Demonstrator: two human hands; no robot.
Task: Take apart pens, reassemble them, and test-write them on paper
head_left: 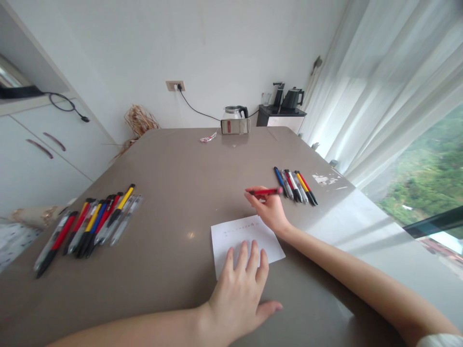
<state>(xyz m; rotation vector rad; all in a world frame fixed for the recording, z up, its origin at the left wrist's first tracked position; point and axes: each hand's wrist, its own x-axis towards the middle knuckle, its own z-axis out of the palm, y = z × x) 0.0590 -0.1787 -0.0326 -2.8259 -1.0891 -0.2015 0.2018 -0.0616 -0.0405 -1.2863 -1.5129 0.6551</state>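
Head view: right hand [271, 212] grips red pen [265, 191]; left hand [237, 294], fingers spread, partly hides paper [242, 231]. Pen cluster [100, 219] at paper's nine o'clock, pen row [293, 186] one, glass pot [231, 112] twelve.

At the table's [173, 161] far edge, a glass pot [230, 113] is showing above a shiny boxy object [243, 127], while a black cord [195, 110] is trailing from the wall socket [169, 86]. A dark kettle [290, 100] is standing on a black-topped cabinet [282, 112]. Dried stalks [140, 119] are spreading near white cupboards [68, 159]; a pale curtain [383, 72] is hanging beside greenery [427, 164].
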